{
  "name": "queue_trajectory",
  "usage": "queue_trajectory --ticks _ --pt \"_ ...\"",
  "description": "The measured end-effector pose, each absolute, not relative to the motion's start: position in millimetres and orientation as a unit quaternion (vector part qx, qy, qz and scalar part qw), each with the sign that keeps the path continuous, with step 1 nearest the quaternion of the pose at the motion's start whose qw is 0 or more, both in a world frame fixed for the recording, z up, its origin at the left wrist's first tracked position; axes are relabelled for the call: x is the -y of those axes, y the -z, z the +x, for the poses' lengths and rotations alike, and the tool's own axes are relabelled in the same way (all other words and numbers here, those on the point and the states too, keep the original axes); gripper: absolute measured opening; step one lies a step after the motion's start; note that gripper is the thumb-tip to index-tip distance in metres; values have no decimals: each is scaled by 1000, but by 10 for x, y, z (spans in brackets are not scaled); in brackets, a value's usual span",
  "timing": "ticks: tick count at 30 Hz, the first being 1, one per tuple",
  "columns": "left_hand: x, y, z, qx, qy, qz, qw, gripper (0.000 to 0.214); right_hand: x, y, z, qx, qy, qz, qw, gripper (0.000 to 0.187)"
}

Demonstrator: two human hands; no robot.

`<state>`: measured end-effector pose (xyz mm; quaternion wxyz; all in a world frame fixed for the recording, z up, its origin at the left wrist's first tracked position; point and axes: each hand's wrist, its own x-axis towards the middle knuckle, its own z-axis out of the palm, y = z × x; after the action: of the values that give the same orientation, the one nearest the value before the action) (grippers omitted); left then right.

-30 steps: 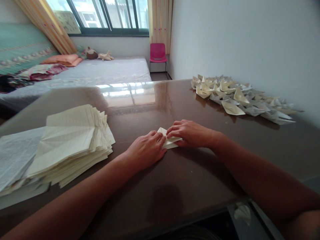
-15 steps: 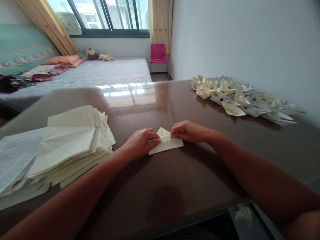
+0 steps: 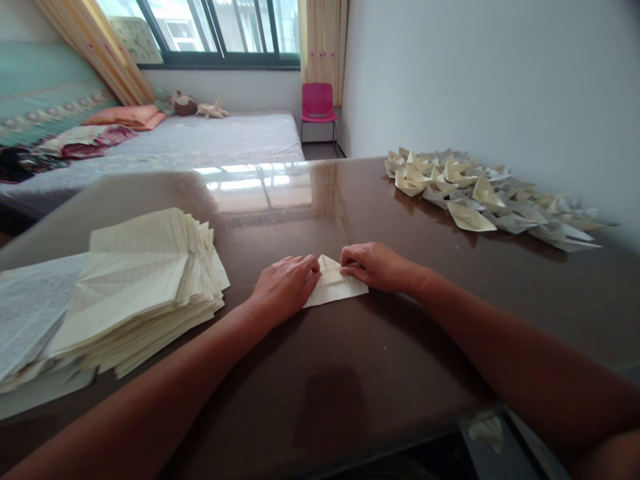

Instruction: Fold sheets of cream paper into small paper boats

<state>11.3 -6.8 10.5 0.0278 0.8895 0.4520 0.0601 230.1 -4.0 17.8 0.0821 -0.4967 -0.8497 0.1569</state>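
A partly folded piece of paper, off-white with a pointed top and a flat strip along its lower edge, lies on the brown table in front of me. My left hand grips its left side, the fingers curled at the sloping edge and covering the left corner. On the other side, my right hand pinches the right sloping edge between thumb and fingers. The right lower corner of the paper shows below that hand.
To the left sits a thick stack of creased paper sheets, beside printed sheets. Many folded paper boats crowd the table's far right by the wall. Beyond are a bed and a pink chair.
My left hand has shifted up the paper's left edge, its thumb and fingers now closer together and hiding the left corner. The right hand stays nearly in place.
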Motion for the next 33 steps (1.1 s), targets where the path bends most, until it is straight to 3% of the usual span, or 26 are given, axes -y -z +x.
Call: queue_trajectory --ticks 4,8,11,17,25,33 --pt "118 -94 132 -453 -59 889 -22 21 43 -166 2298 849 -136 -506 75 15" --pt "176 -127 152 -355 -70 928 -92 23 42 -166 2298 846 -134 -511 68 15" --pt "208 -165 170 -283 -27 955 -84 27 34 -168 2298 845 -139 -512 68 14" --pt "306 -269 181 -305 67 947 -70 36 20 -172 2295 841 -152 -516 65 12" --pt "351 -611 73 -373 181 909 -48 18 22 -182 2298 832 -165 -525 66 13" --pt "497 -604 216 -381 42 912 -150 23 17 -161 2302 836 -153 -523 69 14"
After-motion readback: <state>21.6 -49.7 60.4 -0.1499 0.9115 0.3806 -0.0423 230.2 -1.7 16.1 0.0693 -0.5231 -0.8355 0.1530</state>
